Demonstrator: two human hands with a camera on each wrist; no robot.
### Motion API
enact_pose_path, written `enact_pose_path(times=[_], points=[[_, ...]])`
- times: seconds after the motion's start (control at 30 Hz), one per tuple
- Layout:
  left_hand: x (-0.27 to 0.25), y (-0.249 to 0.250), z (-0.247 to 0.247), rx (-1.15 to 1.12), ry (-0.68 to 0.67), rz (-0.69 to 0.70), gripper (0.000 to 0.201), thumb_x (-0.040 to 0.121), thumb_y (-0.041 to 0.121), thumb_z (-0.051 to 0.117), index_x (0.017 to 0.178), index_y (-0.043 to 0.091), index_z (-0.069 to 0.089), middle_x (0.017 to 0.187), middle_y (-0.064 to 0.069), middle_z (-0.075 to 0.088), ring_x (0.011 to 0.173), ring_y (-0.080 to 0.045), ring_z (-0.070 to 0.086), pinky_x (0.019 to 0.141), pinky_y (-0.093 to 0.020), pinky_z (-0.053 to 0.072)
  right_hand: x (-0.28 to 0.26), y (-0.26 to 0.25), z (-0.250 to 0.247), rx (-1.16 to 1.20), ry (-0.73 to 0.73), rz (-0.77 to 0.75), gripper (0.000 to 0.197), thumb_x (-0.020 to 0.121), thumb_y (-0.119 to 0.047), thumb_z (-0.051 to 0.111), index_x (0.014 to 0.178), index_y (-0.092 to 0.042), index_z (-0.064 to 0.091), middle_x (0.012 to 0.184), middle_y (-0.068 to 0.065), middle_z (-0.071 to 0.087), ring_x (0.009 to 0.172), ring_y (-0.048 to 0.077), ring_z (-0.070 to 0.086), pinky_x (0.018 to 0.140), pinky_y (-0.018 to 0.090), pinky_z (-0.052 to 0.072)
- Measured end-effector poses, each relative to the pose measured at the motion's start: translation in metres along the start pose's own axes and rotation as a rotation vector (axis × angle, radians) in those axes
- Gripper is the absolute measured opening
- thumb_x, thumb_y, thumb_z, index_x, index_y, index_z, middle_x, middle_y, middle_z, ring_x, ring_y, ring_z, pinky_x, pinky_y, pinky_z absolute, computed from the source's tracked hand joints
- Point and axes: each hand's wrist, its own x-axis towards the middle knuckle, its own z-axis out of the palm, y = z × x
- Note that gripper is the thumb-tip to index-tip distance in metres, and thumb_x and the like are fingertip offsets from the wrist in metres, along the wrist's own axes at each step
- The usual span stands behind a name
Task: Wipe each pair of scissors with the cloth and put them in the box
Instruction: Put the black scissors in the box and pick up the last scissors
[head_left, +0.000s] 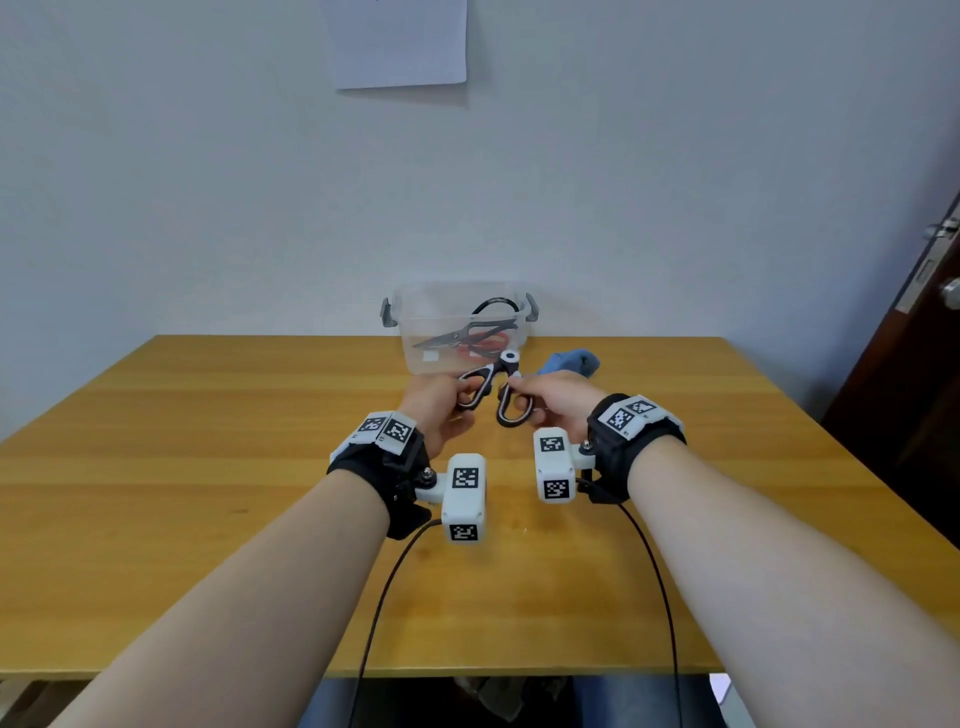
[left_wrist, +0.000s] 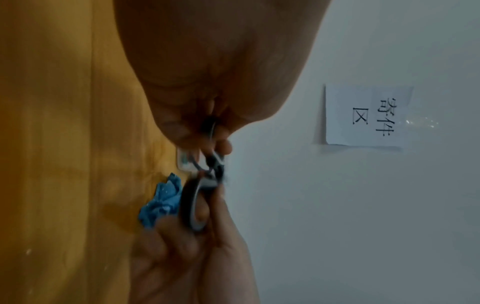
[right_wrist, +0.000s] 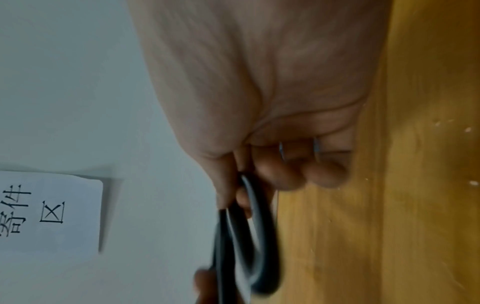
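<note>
Both hands hold one pair of black-and-grey scissors (head_left: 497, 387) above the wooden table (head_left: 208, 467), just in front of the clear plastic box (head_left: 415, 358). My left hand (head_left: 441, 402) grips the left handle loop and my right hand (head_left: 543, 397) grips the right loop; the handles are spread apart. The blades point away toward the box and are mostly hidden. The right wrist view shows the black loop (right_wrist: 249, 242) under my curled fingers (right_wrist: 322, 174). The crumpled blue cloth (head_left: 569, 362) lies on the table right of the box. Inside the box lie black scissors (head_left: 467, 332) and red-handled scissors (head_left: 485, 345).
The box stands at the table's far edge against a pale wall with a paper sheet (head_left: 400, 41) taped up. A dark door (head_left: 914, 364) is at the right. Camera cables (head_left: 384, 597) hang from both wrists over the near table edge.
</note>
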Motion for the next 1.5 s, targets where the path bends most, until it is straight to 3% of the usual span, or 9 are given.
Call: enact_pose_path(times=[0.13, 0.23, 0.37, 0.5, 0.67, 0.83, 1.0, 1.2, 1.5], points=[[0.008, 0.012, -0.025, 0.025, 0.093, 0.109, 0.024, 0.100, 0.003, 0.055, 0.107, 0.012, 0.075, 0.076, -0.002, 0.070, 0.056, -0.010, 0.043, 0.041, -0.019, 0.027, -0.005, -0.001, -0.011, 0.110, 0.026, -0.060, 0.028, 0.101, -0.035, 0.061, 0.113, -0.011, 0.070, 0.047, -0.008, 0.035, 0.038, 0.008, 0.030, 0.040, 0.022, 0.021], [0.015, 0.018, -0.042, -0.122, 0.108, 0.135, 0.015, 0.100, 0.017, 0.062, 0.112, 0.014, 0.071, 0.090, -0.001, 0.072, 0.080, -0.017, 0.059, 0.055, -0.023, 0.043, -0.006, 0.003, -0.013, 0.186, -0.032, -0.084, 0.025, 0.102, -0.038, 0.058, 0.109, -0.013, 0.062, 0.052, -0.007, 0.027, 0.045, 0.010, 0.024, 0.046, 0.024, 0.016], [0.019, 0.008, -0.042, -0.312, 0.035, 0.082, 0.046, 0.092, 0.047, 0.073, 0.125, 0.017, 0.062, 0.117, -0.004, 0.066, 0.109, -0.024, 0.062, 0.080, -0.038, 0.055, -0.002, 0.003, -0.007, 0.269, -0.008, -0.116, 0.025, 0.102, -0.037, 0.059, 0.091, -0.015, 0.061, 0.053, -0.006, 0.027, 0.053, 0.013, 0.028, 0.051, 0.027, 0.019], [0.016, -0.005, -0.024, -0.177, -0.175, 0.059, 0.042, 0.092, 0.050, 0.071, 0.121, 0.020, 0.068, 0.120, 0.001, 0.073, 0.105, -0.021, 0.068, 0.082, -0.037, 0.054, 0.002, 0.005, 0.001, 0.290, -0.072, -0.103, 0.022, 0.101, -0.040, 0.060, 0.097, -0.018, 0.060, 0.056, -0.004, 0.030, 0.049, 0.013, 0.029, 0.051, 0.028, 0.024], [0.032, -0.014, -0.008, -0.067, -0.132, 0.134, 0.034, 0.098, 0.037, 0.069, 0.121, 0.013, 0.071, 0.111, -0.001, 0.077, 0.097, -0.015, 0.074, 0.076, -0.030, 0.057, 0.012, 0.009, 0.006, 0.204, -0.141, -0.058, 0.029, 0.097, -0.044, 0.065, 0.103, -0.016, 0.069, 0.067, 0.002, 0.049, 0.053, 0.016, 0.046, 0.050, 0.029, 0.043], [0.056, -0.023, -0.006, -0.083, -0.043, 0.126, 0.024, 0.098, 0.036, 0.069, 0.104, 0.013, 0.073, 0.088, 0.002, 0.074, 0.084, -0.017, 0.073, 0.076, -0.032, 0.061, 0.035, 0.011, -0.017, 0.091, 0.147, -0.073, 0.033, 0.100, -0.043, 0.061, 0.097, -0.013, 0.073, 0.069, 0.002, 0.062, 0.055, 0.017, 0.055, 0.053, 0.032, 0.050], [0.083, -0.036, -0.001, -0.111, -0.020, 0.100, 0.030, 0.095, 0.036, 0.073, 0.109, 0.010, 0.074, 0.099, -0.003, 0.074, 0.091, -0.019, 0.073, 0.078, -0.033, 0.060, 0.063, 0.013, -0.062, 0.099, 0.551, -0.185, 0.025, 0.096, -0.033, 0.065, 0.088, -0.011, 0.069, 0.066, 0.004, 0.055, 0.045, 0.016, 0.044, 0.043, 0.025, 0.036], [0.097, -0.044, 0.010, -0.155, -0.016, 0.062, 0.019, 0.099, 0.027, 0.070, 0.098, 0.009, 0.072, 0.086, -0.001, 0.074, 0.083, -0.025, 0.076, 0.075, -0.038, 0.062, 0.093, 0.021, -0.066, -0.292, 0.395, 0.089, 0.089, 0.071, -0.071, 0.076, 0.125, -0.004, 0.048, 0.080, 0.007, 0.058, 0.057, 0.019, 0.053, 0.041, 0.024, 0.040], [0.106, -0.029, 0.006, -0.341, 0.038, 0.280, 0.019, 0.107, 0.029, 0.055, 0.100, 0.011, 0.058, 0.071, 0.001, 0.068, 0.057, -0.022, 0.066, 0.058, -0.040, 0.062, 0.114, 0.004, -0.049, 0.110, 0.336, -0.257, 0.011, 0.068, -0.022, 0.059, 0.072, -0.016, 0.051, 0.071, 0.009, 0.044, 0.073, 0.026, 0.045, 0.069, 0.041, 0.037]])
